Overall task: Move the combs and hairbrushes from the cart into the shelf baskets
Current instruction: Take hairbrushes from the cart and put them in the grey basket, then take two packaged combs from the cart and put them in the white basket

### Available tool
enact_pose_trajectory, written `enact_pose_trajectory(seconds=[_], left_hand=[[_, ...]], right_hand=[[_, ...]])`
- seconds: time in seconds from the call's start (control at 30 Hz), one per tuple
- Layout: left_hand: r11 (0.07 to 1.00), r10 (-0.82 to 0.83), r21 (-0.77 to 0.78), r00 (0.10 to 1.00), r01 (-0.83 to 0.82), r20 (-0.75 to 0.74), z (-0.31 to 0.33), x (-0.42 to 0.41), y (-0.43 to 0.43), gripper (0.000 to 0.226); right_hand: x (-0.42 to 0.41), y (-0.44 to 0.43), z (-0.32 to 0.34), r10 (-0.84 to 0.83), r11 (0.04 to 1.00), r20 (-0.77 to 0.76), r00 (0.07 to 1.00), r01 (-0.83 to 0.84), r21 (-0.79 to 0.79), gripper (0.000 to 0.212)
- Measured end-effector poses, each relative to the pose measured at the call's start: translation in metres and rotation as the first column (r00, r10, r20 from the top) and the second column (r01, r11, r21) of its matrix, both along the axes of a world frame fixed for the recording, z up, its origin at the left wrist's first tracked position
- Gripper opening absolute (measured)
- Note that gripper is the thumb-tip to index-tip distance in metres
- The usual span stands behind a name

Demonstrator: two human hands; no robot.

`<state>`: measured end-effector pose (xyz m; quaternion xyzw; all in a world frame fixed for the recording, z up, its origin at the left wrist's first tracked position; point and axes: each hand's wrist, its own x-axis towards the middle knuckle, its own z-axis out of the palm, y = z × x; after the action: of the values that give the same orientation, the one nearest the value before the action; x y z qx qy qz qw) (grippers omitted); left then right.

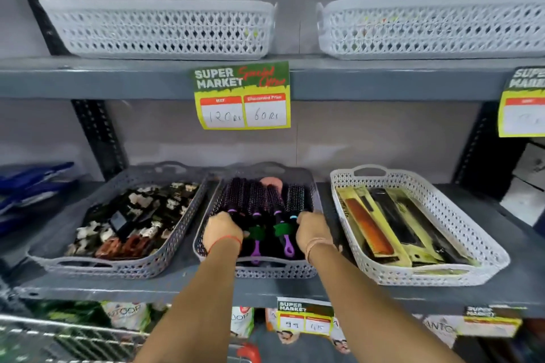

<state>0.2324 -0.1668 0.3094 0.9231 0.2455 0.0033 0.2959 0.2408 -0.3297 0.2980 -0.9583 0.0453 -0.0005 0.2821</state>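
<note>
Both hands are inside the middle basket (206, 256) on the shelf (182, 289). The left hand (222, 231) and the right hand (312, 230) are curled over the round hairbrushes (262, 203) lying in a row, pressing or holding them from each side, but I cannot tell if the fingers are really closed around any brush. The combs (383, 224) lie in the white basket (442, 274) just to the right. The basket on the left holds hair clips (132, 215). A corner of the wire cart (59, 336) shows at the bottom. The brushes are round, so I think they could roll and pile up crooked. If the hands push too hard, the basket could slide back, or a brush could pop out over the low side.
</note>
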Motion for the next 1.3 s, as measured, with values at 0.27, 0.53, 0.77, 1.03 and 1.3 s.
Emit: enact_pose_trajectory(seconds=[0.27, 0.53, 0.77, 1.03, 1.3], left_hand=[[0.979, 0.156, -0.176, 0.942, -0.106, 0.298, 0.034, -0.078, 0.101, 0.052], [0.67, 0.575, -0.666, 0.796, -0.327, 0.188, -0.021, -0.204, 0.226, 0.046], [0.317, 0.577, -0.676, 0.701, -0.666, -0.42, -0.147, -0.299, 0.243, 0.062], [0.113, 0.756, -0.459, 0.376, -0.881, -0.536, -0.29, -0.298, 0.236, 0.054], [0.56, 0.593, 0.004, 0.398, -0.828, -0.7, -0.421, -0.283, 0.227, 0.081]], right_hand=[[-0.046, 0.04, 0.052, 0.087, 0.955, 0.092, 0.992, -0.109, 0.276, 0.043], [-0.131, 0.214, 0.037, 0.647, 0.58, -0.176, 0.742, -0.329, 0.745, 0.055], [-0.143, 0.298, -0.097, 0.731, 0.682, -0.575, 0.367, -0.434, 0.589, 0.072], [-0.135, 0.309, -0.256, 0.641, 0.673, -0.753, 0.146, -0.578, 0.461, 0.053], [-0.122, 0.296, -0.367, 0.62, 0.711, -0.727, 0.295, -0.604, 0.361, 0.006]])
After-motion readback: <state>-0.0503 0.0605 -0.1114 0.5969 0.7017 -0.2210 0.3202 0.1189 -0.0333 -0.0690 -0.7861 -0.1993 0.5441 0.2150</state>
